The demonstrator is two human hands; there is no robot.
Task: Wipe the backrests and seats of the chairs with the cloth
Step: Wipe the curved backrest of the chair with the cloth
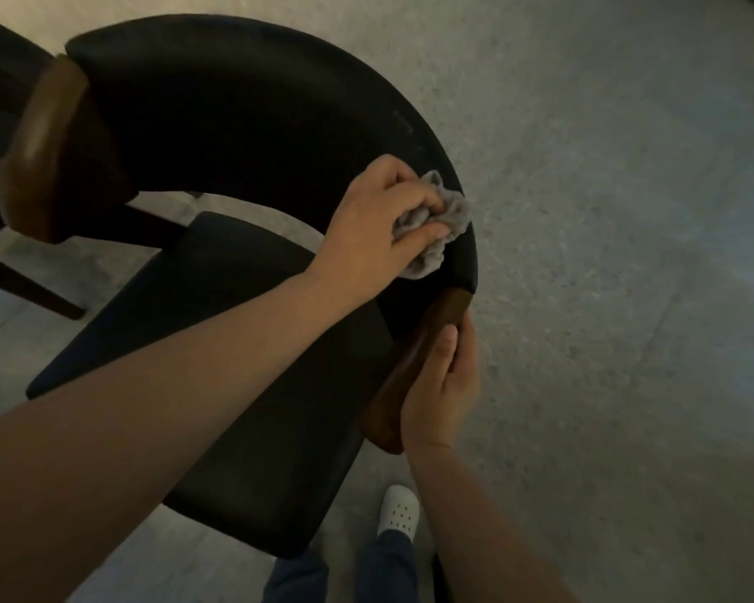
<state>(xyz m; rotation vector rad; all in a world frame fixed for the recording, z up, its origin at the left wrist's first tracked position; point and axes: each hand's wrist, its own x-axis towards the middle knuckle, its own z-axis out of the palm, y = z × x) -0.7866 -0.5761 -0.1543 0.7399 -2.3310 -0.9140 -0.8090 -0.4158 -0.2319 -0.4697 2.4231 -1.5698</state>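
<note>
1. Grey speckled floor (606,211) surrounds a single chair, seen from above in dim light.
2. The black, curved backrest (236,115) is the surface being worked. The step in hand looks like the backrest wipe, now at the right end of the curve.
3. The black seat (218,363) lies below the backrest, partly hidden by the left forearm. Whether it has been wiped cannot be told.
4. The wooden armrest (410,372) joins the backrest's right end. The right hand (442,385) grips it, thumb on top and fingers curled round the outer side, apparently steadying the chair.
5. The left hand (379,219) holds the cloth (449,215) bunched, fingers and thumb curled round it, and presses it to the padding.
6. The cloth is grey and crumpled. It sits on the backrest's right end, touching the upholstery just above the armrest joint.
7. The next move probably calls for a firm sweep left along the curve toward the far armrest (49,145), then a drop to the seat, with the right hand bracing the chair.
8. A white perforated shoe (398,511) shows near the bottom edge. No bucket, basin or other container is in view.
</note>
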